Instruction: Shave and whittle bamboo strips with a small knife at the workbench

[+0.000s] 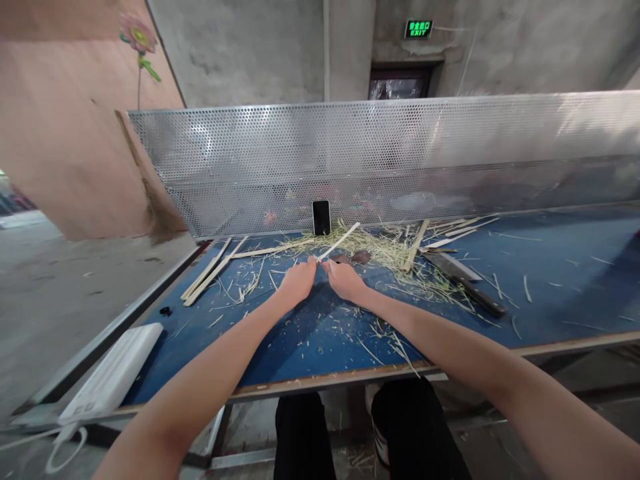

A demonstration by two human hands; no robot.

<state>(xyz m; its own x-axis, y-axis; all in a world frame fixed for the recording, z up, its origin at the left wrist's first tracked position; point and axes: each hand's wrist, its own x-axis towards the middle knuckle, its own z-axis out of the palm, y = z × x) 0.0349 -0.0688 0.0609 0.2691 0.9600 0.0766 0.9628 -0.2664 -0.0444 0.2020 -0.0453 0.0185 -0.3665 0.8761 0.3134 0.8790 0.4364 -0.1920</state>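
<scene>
My left hand (300, 280) and my right hand (345, 280) meet over the middle of the blue tabletop (320, 340). Both are closed on a thin pale bamboo strip (340, 241), which slants up to the right beyond my fingers. The strip's lower end is hidden in my grip. Just behind the hands lies a heap of green-yellow shavings (385, 250), with a dark brown scrap (361, 257) near my right hand. Several longer bamboo strips (210, 277) rest at the left, and others (463, 230) lie at the right.
A knife with a black handle (480, 297) lies right of the shavings. A phone (321, 218) leans against the perforated metal screen (280, 147) along the back. At the left edge sits a white power strip (115, 373) with a cable.
</scene>
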